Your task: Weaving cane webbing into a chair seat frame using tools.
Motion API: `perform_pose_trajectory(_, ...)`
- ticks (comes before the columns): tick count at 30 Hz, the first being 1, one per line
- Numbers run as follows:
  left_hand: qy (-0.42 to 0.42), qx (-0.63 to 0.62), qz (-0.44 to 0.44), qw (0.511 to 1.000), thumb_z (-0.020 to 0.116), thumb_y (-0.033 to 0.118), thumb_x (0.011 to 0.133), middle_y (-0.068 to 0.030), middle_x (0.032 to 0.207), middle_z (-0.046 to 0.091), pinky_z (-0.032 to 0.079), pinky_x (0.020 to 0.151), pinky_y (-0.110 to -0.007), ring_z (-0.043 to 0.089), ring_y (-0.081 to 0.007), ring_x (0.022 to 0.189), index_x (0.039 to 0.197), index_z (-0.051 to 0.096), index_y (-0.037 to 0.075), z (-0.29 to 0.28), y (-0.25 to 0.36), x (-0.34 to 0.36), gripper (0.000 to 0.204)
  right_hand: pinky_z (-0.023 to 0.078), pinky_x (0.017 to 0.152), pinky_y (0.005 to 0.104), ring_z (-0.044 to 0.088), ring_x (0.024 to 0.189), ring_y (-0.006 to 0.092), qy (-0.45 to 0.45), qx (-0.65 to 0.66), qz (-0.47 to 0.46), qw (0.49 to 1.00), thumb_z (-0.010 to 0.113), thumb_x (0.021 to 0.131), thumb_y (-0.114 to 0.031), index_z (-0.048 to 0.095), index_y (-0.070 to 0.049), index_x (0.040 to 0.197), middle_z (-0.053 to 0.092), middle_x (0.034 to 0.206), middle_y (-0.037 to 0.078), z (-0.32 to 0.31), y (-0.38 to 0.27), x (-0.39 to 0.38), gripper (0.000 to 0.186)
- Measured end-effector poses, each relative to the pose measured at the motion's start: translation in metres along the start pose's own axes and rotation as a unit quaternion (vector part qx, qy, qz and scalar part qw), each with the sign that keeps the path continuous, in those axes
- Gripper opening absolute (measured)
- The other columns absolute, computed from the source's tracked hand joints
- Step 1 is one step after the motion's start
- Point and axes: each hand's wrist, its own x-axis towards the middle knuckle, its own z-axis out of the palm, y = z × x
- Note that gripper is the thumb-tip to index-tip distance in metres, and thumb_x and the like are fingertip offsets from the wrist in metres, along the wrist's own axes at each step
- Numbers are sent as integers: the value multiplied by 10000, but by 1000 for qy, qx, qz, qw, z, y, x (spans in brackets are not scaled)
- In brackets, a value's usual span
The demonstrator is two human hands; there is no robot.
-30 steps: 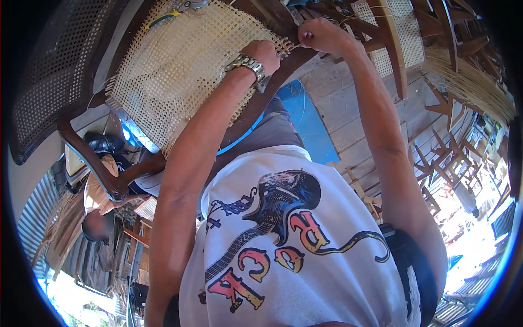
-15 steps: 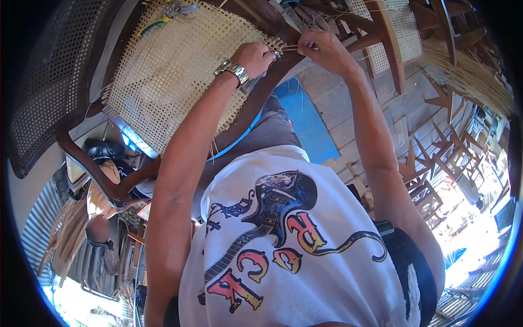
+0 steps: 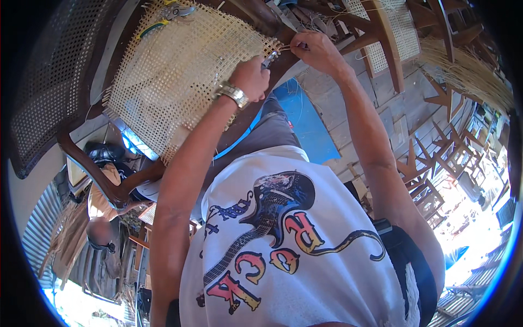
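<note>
A woven cane seat (image 3: 169, 71) lies over the dark wooden chair frame (image 3: 272, 73) before me, its edges frayed. My left hand (image 3: 250, 79), with a metal watch at the wrist, is closed round a small metal-tipped hand tool (image 3: 269, 59). The tool's tip meets the cane at the seat's right corner; the fingers hide the rest of it. Just right of that corner, my right hand (image 3: 316, 52) pinches a thin cane strand (image 3: 285, 49) running out from the weave. Cutting pliers (image 3: 177, 11) with yellow-green handles lie on the far part of the cane.
A caned chair back (image 3: 54, 71) rises at the left. Another person (image 3: 103, 201) sits beyond the chair arm (image 3: 92, 169). Right, a caned chair (image 3: 400, 27), a bundle of loose strands (image 3: 463, 68) and several wooden frames stand about. A blue sheet (image 3: 310, 125) lies on the floor.
My left hand has drawn back from the corner toward me, and the tool's metal tip now shows more plainly. My right hand has shifted slightly left, still on the strand.
</note>
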Motion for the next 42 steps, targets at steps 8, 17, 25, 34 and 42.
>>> perform_pose_trajectory(8,184,208,112,954,582,191,877,-214,821,656,513,677,-496,641,-396,774,1102,568,1,36,-14,5,294,508,733,334,647,805,253,-17,-24,-4,1000,645,797,-64,651,-21,879,633,857,123,-2,-3,6,93)
perform_pose_trajectory(17,229,252,84,937,563,192,898,-188,823,649,505,640,-492,647,-375,750,1068,552,12,50,-17,2,247,498,707,348,635,791,273,-4,-19,-29,999,645,801,-83,654,-26,871,640,853,108,7,-10,10,91)
perform_pose_trajectory(25,141,253,75,954,528,113,871,-246,870,661,545,703,-474,669,-385,844,980,598,-23,21,7,4,188,503,666,385,642,755,307,-35,-105,-12,994,629,782,-97,653,-42,843,651,792,142,11,-1,19,85)
perform_pose_trajectory(34,126,257,79,955,600,233,861,-235,840,657,521,691,-497,643,-412,793,986,635,29,8,1,2,242,509,686,364,656,780,282,6,-76,46,996,673,774,-165,670,-49,855,670,812,123,21,-4,10,141)
perform_pose_trajectory(42,108,265,53,957,593,123,822,-235,964,668,534,804,-460,649,-392,940,963,682,12,-2,11,12,201,516,697,378,663,775,282,12,22,51,998,684,767,-187,691,-67,829,680,805,118,9,-7,5,135)
